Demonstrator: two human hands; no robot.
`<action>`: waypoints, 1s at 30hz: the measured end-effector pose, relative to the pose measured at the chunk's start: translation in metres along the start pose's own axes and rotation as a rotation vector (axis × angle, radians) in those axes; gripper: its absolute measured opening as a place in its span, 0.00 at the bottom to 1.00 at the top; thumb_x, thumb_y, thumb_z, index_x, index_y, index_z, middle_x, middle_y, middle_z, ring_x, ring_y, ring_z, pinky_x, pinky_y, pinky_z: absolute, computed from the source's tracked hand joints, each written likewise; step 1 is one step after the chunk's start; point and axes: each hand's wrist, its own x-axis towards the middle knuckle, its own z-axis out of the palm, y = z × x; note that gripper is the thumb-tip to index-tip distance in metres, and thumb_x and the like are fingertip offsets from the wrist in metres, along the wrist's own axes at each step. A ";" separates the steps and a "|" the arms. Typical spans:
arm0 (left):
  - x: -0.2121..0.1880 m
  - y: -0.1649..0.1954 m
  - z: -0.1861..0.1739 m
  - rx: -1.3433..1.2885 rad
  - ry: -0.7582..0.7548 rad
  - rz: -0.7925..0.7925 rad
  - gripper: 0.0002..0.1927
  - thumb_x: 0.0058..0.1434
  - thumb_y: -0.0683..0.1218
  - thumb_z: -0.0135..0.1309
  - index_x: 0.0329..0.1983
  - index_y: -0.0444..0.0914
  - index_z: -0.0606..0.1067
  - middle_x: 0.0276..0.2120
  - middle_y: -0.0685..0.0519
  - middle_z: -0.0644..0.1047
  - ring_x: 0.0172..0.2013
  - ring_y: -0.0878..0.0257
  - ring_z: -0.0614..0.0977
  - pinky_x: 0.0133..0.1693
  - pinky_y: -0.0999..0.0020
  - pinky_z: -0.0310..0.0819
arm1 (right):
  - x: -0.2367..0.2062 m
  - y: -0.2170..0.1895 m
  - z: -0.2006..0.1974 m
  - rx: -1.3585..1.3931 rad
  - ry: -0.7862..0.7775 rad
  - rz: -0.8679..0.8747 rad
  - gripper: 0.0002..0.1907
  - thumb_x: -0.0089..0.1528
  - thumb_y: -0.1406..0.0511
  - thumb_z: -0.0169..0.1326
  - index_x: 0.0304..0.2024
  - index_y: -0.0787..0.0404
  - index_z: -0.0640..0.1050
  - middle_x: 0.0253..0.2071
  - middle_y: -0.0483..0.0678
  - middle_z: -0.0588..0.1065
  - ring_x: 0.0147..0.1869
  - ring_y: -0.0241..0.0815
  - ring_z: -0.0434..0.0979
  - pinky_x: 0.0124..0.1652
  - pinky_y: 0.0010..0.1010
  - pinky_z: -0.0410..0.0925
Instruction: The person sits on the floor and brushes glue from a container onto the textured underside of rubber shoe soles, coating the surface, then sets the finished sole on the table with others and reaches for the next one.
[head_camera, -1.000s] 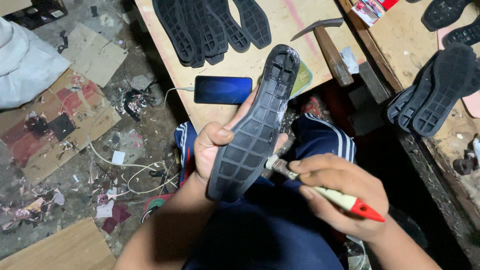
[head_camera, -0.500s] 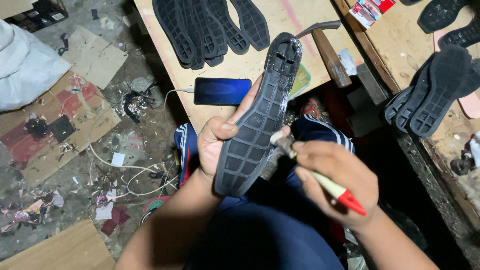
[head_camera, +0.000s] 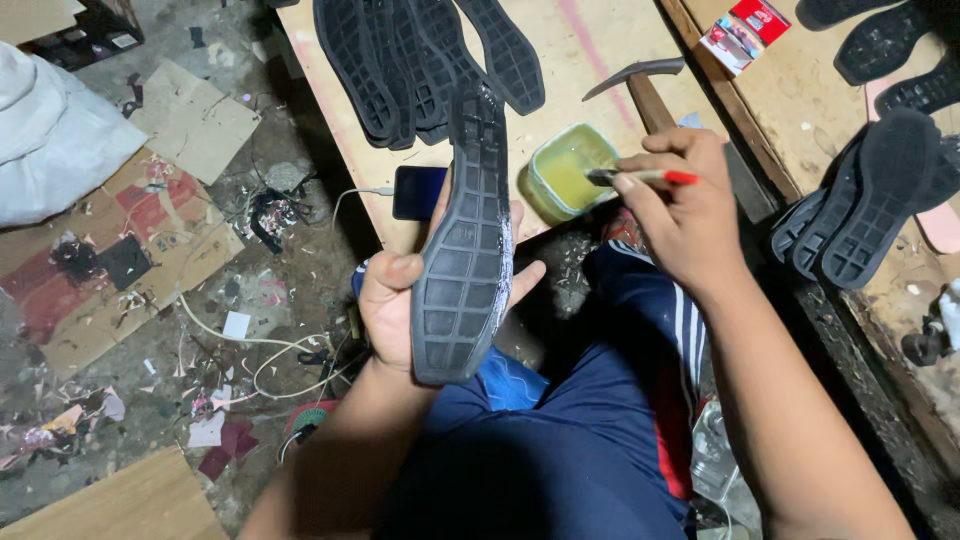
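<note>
The right hand (head_camera: 685, 215), fingers pinched on a red-handled brush (head_camera: 640, 177), has left the black sole (head_camera: 468, 240) for the far glue tub (head_camera: 570, 170), reloading; the left hand (head_camera: 400, 305) grips the sole.

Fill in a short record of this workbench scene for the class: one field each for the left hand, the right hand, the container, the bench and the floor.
left hand: the left hand grips a dark shoe sole, tread side up
right hand: the right hand holds a red-handled brush, its tip in the container
container: small green tub of yellowish liquid at the bench edge
bench: wooden bench with a pile of soles, a hammer and a phone
floor: cardboard scraps, white cable
</note>
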 end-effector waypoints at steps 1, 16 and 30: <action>-0.002 0.000 0.002 0.031 0.023 0.009 0.53 0.57 0.45 0.52 0.84 0.49 0.43 0.76 0.48 0.54 0.78 0.53 0.51 0.73 0.34 0.36 | 0.007 0.014 0.010 -0.066 -0.032 -0.015 0.08 0.66 0.66 0.63 0.47 0.61 0.83 0.57 0.58 0.70 0.65 0.55 0.69 0.62 0.41 0.64; -0.001 0.009 0.005 0.197 0.057 0.041 0.57 0.52 0.47 0.54 0.84 0.47 0.40 0.77 0.46 0.53 0.78 0.52 0.53 0.75 0.39 0.39 | 0.011 0.028 0.026 -0.101 -0.034 0.061 0.09 0.67 0.63 0.62 0.48 0.59 0.82 0.53 0.55 0.76 0.56 0.51 0.77 0.54 0.37 0.69; 0.030 0.000 0.001 0.108 -0.014 -0.057 0.52 0.58 0.46 0.47 0.86 0.48 0.42 0.76 0.52 0.59 0.74 0.59 0.63 0.74 0.46 0.55 | -0.063 -0.066 -0.024 0.905 -0.164 0.135 0.09 0.64 0.77 0.57 0.46 0.66 0.74 0.49 0.60 0.78 0.59 0.48 0.80 0.61 0.40 0.73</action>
